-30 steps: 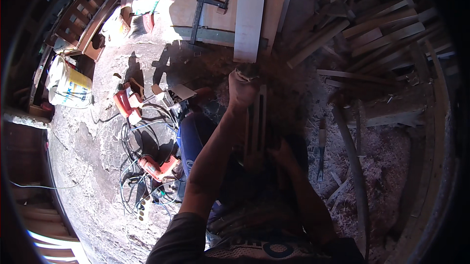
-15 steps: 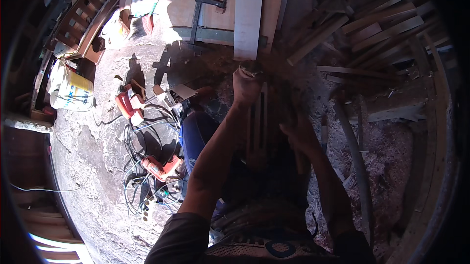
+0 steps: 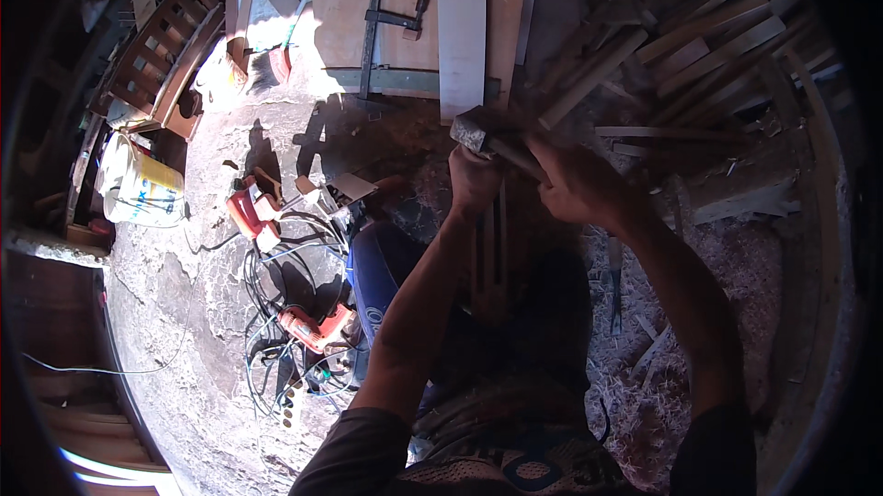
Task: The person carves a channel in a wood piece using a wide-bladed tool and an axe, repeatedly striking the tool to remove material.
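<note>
My right hand [image 3: 579, 181] is wrapped round the handle of a mallet [image 3: 474, 131] with a blocky, scuffed grey head. The mallet's head is just above my left hand [image 3: 474, 181], which is closed in a fist. Whatever that fist grips is hidden behind the fingers and the mallet head. Below my left hand, a slotted wooden piece [image 3: 489, 261] lies lengthwise between my legs in deep shadow; much of it is too dark to make out.
A chisel-like tool [image 3: 615, 289] lies on shavings at right. Left of my leg are a red drill [image 3: 317, 326], another red power tool [image 3: 250, 209] and tangled cables. Ahead, a bar clamp [image 3: 397, 17] rests on boards beside a pale plank [image 3: 462, 27]. Offcuts [image 3: 708, 45] pile up far right; a bucket [image 3: 143, 185] stands left.
My right hand has come up and inward from lower right, bringing the mallet's head over my left fist. My left hand stays closed in nearly the same place. The whole view has shifted slightly.
</note>
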A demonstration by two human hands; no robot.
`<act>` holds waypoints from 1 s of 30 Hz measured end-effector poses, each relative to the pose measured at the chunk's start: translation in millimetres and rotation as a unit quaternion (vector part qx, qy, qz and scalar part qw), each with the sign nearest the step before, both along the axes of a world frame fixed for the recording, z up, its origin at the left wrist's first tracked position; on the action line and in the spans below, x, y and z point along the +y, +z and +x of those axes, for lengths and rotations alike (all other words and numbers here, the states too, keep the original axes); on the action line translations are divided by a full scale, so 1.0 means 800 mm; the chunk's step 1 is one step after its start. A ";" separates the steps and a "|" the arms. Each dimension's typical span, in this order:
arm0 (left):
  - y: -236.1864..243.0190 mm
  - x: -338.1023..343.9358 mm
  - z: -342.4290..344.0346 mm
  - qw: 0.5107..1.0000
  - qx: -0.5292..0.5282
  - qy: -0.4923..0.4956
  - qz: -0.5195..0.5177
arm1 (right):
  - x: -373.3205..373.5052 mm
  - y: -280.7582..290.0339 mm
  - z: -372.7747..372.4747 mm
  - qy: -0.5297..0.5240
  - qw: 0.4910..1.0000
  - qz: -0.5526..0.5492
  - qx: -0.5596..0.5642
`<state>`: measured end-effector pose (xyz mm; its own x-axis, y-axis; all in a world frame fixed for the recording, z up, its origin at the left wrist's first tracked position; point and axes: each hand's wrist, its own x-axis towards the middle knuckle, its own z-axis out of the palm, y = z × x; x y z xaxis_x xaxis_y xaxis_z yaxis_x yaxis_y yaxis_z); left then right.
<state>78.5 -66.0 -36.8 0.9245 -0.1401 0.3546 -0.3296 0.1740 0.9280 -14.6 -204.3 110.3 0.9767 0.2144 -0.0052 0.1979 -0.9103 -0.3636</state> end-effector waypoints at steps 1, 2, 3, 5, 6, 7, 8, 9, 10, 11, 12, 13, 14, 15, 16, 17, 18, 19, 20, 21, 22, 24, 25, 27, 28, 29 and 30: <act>0.002 -0.005 0.004 0.998 0.052 -0.020 0.028 | -0.002 0.014 -0.001 -0.021 0.999 0.024 0.007; 0.007 0.003 0.015 0.992 0.107 -0.048 0.044 | 0.005 0.040 0.001 -0.031 0.998 0.054 0.013; 0.014 0.009 0.031 0.982 0.164 -0.077 0.057 | 0.012 0.072 0.000 -0.043 0.996 0.082 0.021; 0.002 0.017 0.049 0.969 0.232 -0.067 0.050 | 0.028 0.151 0.014 -0.055 0.990 0.124 -0.033; 0.003 0.012 0.045 0.979 0.192 -0.052 0.040 | 0.021 0.170 0.027 -0.056 0.979 0.123 -0.152; 0.006 0.015 0.039 0.988 0.151 -0.028 0.035 | 0.017 0.178 0.048 -0.051 0.953 0.127 -0.269; 0.007 0.007 0.031 0.993 0.111 -0.018 0.022 | 0.015 0.187 0.067 -0.033 0.927 0.166 -0.335; 0.004 0.001 0.029 0.993 0.111 -0.031 0.023 | 0.016 0.194 0.088 -0.015 0.894 0.202 -0.400; 0.000 0.002 0.030 0.993 0.111 -0.034 0.024 | 0.021 0.195 0.098 0.011 0.853 0.243 -0.461; -0.002 0.003 0.030 0.993 0.109 -0.036 0.025 | 0.024 0.174 0.093 -0.029 0.909 0.184 -0.372; 0.003 0.004 0.030 0.991 0.122 -0.049 0.021 | 0.024 0.127 0.082 -0.069 0.949 0.121 -0.283; 0.010 0.007 0.028 0.989 0.132 -0.063 0.019 | 0.022 0.074 0.069 -0.109 0.974 0.059 -0.191; 0.016 0.007 0.021 0.986 0.144 -0.080 0.016 | 0.015 0.046 0.057 -0.073 0.988 0.034 -0.130; 0.013 0.006 0.012 0.994 0.099 -0.038 0.012 | 0.010 0.019 0.046 -0.032 0.997 0.011 -0.068; 0.002 -0.010 -0.001 0.999 0.051 -0.003 -0.003 | -0.003 -0.006 0.028 -0.002 1.000 -0.015 -0.004; -0.002 -0.009 -0.012 0.999 0.015 0.046 -0.009 | -0.002 0.012 0.018 -0.010 1.000 0.018 0.023; -0.004 -0.008 -0.001 0.998 0.058 0.013 -0.013 | -0.003 0.036 0.019 -0.014 0.998 0.046 0.041; 0.001 -0.001 0.001 0.994 0.109 -0.022 -0.011 | 0.006 0.063 0.015 -0.032 0.995 0.069 0.068; 0.008 0.004 0.010 0.987 0.152 -0.056 -0.012 | 0.010 0.090 0.017 -0.049 0.991 0.090 0.089; 0.006 0.006 0.021 0.989 0.139 -0.042 0.003 | 0.008 0.111 0.027 -0.049 0.994 0.089 0.028; -0.003 0.006 0.029 0.991 0.130 -0.031 0.017 | 0.005 0.131 0.039 -0.051 0.994 0.087 -0.030; -0.014 0.010 0.032 0.989 0.137 -0.025 0.044 | 0.016 0.176 0.061 -0.129 0.963 0.208 -0.114; -0.011 0.006 0.031 0.987 0.148 -0.033 0.051 | 0.009 0.173 0.082 -0.164 0.956 0.194 -0.146; -0.010 -0.001 0.029 0.986 0.151 -0.036 0.052 | -0.001 0.144 0.112 -0.193 0.946 0.152 -0.209; -0.012 -0.004 0.029 0.988 0.142 -0.034 0.050 | -0.002 0.122 0.116 -0.192 0.944 0.125 -0.239; -0.011 -0.010 0.028 0.990 0.132 -0.034 0.046 | -0.004 0.072 0.108 -0.158 0.947 0.085 -0.265; -0.014 -0.007 0.018 0.993 0.111 -0.029 0.039 | -0.016 0.011 0.095 -0.073 0.996 -0.010 -0.053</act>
